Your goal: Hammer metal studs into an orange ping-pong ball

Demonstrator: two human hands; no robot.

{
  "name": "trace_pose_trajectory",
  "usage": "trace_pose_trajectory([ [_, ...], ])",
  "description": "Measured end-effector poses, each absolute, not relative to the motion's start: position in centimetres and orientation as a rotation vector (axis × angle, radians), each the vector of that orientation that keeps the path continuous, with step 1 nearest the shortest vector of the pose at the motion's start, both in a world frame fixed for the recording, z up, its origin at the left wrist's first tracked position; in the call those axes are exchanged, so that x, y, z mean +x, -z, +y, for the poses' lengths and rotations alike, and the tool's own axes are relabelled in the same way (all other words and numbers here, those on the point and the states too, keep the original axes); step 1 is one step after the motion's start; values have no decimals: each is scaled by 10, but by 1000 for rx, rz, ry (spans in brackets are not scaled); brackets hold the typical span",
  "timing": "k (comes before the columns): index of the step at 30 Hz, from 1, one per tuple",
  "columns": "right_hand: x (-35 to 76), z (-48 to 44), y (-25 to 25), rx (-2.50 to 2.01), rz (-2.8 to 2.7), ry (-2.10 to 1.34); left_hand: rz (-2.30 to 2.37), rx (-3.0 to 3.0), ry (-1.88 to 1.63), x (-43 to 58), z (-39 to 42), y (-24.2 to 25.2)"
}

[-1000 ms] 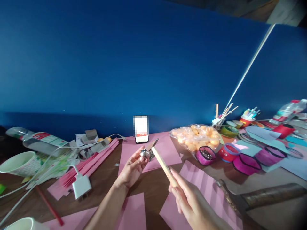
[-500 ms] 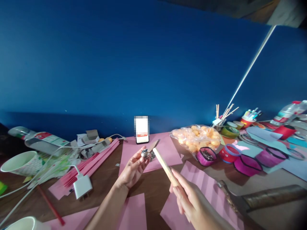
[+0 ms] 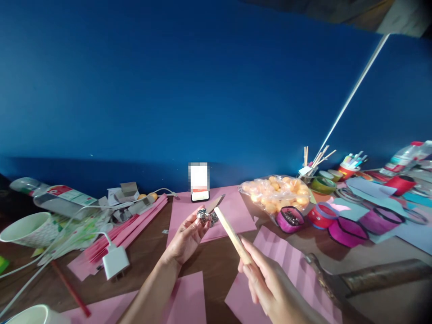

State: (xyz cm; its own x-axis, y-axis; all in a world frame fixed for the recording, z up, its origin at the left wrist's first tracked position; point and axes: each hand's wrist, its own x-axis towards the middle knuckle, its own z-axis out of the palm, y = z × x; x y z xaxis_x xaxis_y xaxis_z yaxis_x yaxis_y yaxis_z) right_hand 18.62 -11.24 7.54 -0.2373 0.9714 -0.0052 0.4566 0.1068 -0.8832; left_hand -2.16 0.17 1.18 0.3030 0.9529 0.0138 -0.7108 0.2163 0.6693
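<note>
Near the centre, my left hand (image 3: 186, 238) pinches a small shiny silver piece (image 3: 203, 217) between thumb and fingers. My right hand (image 3: 258, 274) is wrapped round a pale wooden stick (image 3: 232, 234), which slants up and left to end just right of the silver piece. Between the two, a pointed metal blade (image 3: 216, 204) sticks up to the right; its lower end is hidden. More silver bits (image 3: 213, 218) show beside my left fingertips; I cannot tell if they join the held piece. Pink paper (image 3: 232, 209) lies beneath.
A phone (image 3: 200, 196) stands at the back. Right of it are a bag of orange balls (image 3: 273, 191), a magenta tray of small dark pieces (image 3: 290, 218) and a hammer (image 3: 381, 276). At left are a white charger (image 3: 115, 261), bottles and a cup (image 3: 30, 227).
The silver piece in my left hand has turned slightly. My right hand and the stick hold nearly the same position.
</note>
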Motion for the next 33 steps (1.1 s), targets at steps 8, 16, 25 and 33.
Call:
trace_pose_trajectory([
  [8,184,-116,-74,-1410,-1710,-1042,454,645,-1202,-22,2,-11],
  [16,188,-113,-78,-1379,-1752,-1073,457,630,-1190,-22,1,-12],
  [25,191,-112,-78,-1364,-1800,-1103,469,648,-1182,-21,1,-14],
  [33,189,-115,-68,-1408,-1719,-967,504,633,-1183,-21,0,-15],
])
